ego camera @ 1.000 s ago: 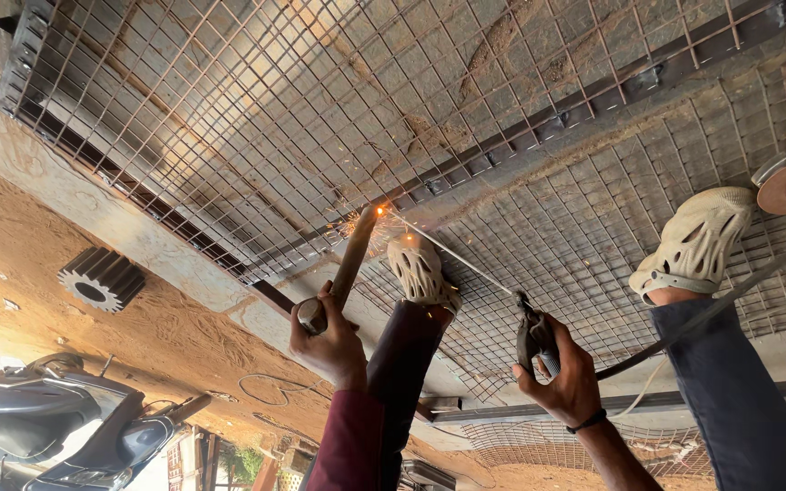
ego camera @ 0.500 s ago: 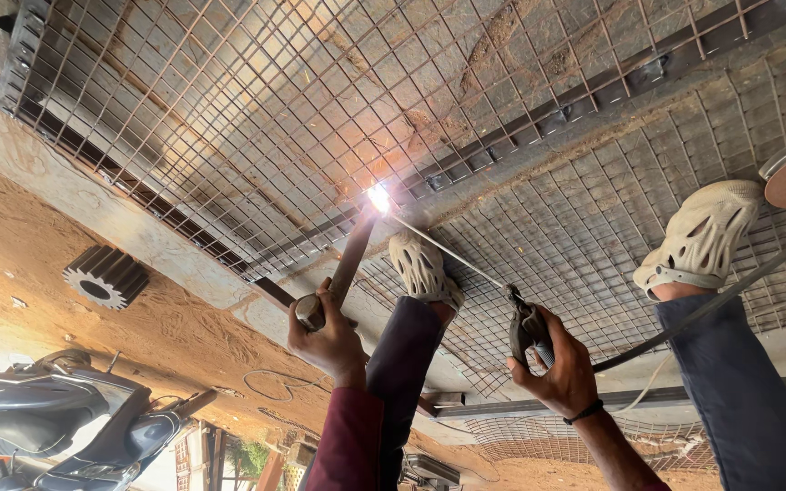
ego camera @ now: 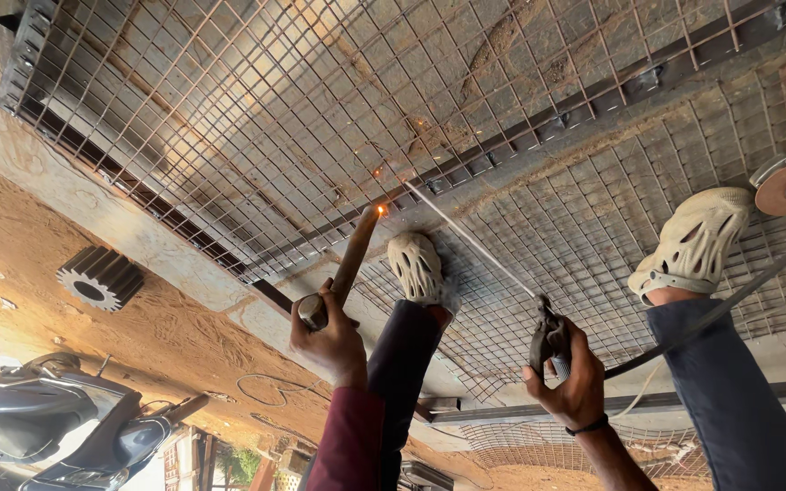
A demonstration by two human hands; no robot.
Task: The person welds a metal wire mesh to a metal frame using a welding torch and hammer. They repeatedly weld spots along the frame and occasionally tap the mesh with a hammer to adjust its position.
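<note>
Left hand [ego camera: 331, 335] fisted and raised, right hand [ego camera: 568, 386] clenched alongside

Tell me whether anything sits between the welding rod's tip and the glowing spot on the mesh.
Nothing visible does: the welding rod runs clear from the right hand to the glowing spot on the mesh.

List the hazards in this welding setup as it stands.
1. Sparks fly where the welding rod meets the wire mesh, and both the left hand and right hand are bare, so burns seem likely.
2. The perforated shoes stand on the mesh close to the sparks; hot spatter could drop through the holes.
3. The cable runs past the leg and could snag.
</note>
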